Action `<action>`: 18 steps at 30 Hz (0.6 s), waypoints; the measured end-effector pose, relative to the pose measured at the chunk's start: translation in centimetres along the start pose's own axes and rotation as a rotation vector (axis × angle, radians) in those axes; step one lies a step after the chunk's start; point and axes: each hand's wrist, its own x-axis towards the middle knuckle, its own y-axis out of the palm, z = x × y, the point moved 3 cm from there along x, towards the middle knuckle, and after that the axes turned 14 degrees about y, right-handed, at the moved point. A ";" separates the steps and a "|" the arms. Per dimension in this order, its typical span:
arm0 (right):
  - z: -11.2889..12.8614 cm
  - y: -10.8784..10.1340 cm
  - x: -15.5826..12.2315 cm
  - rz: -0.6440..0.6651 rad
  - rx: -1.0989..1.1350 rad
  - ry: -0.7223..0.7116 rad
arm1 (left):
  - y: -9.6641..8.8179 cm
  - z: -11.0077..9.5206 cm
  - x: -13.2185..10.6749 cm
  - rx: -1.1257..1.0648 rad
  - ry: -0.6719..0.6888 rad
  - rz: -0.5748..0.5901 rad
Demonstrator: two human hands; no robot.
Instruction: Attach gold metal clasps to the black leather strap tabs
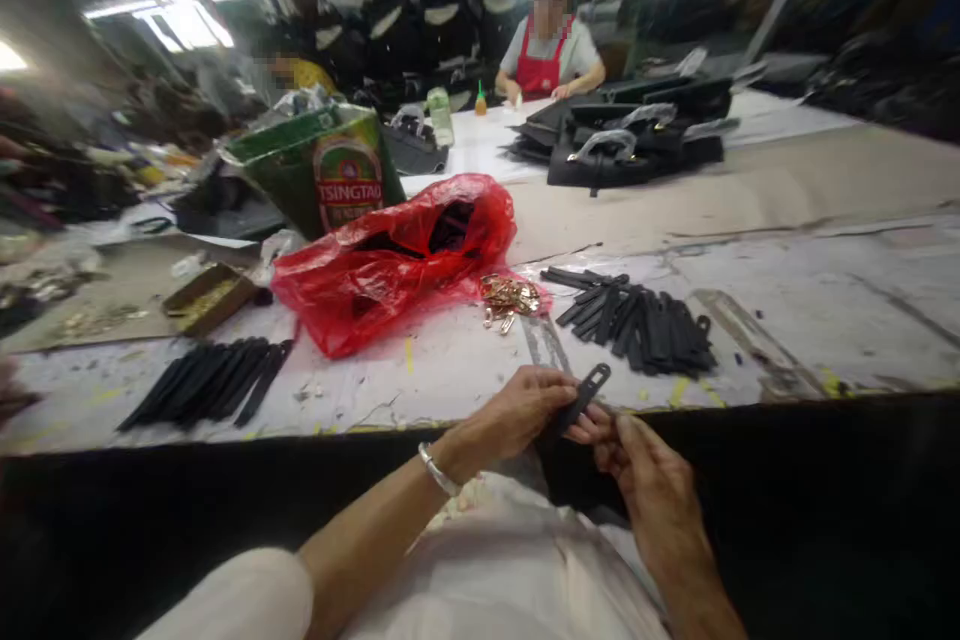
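Note:
Just in front of the table edge, my left hand (517,410) is closed on a black strap (583,402), whose slotted end points up and away from me. Close beside it, my right hand (656,475) has its thumb and fingers pinched together near the left fingertips. Whatever is in that pinch is too small or hidden to make out. Beyond my hands lies a loose pile of black straps (649,330). Small gold-coloured metal pieces (511,300) are heaped to the left of that pile. A neater row of black straps (210,380) rests further left.
A red plastic bag (375,295) lies mid-table before a green Tsingtao box (349,170). On the left stands a small cardboard tray (210,298) of small pieces. Black bags (630,150) are stacked at the back, near a co-worker in a red apron (540,65).

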 end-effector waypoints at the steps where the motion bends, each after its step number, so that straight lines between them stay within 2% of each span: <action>1: 0.2 0.3 -0.2 -0.010 0.000 0.012 | 0.1 0.2 -1.1 -0.011 -0.021 0.003; 4: 0.6 0.9 -0.5 -0.051 -0.024 0.037 | 0.4 0.7 -3.8 -0.045 -0.070 -0.002; 7: 0.6 0.9 -0.4 -0.108 -0.086 0.034 | 0.7 0.8 -5.3 -0.073 -0.087 -0.018; 13: 0.5 0.8 -0.2 -0.144 -0.070 0.082 | 1.0 0.6 -5.7 -0.185 -0.135 -0.011; 18: 0.9 1.2 -0.4 -0.142 -0.088 0.085 | 0.5 1.2 -5.3 -0.273 -0.197 0.010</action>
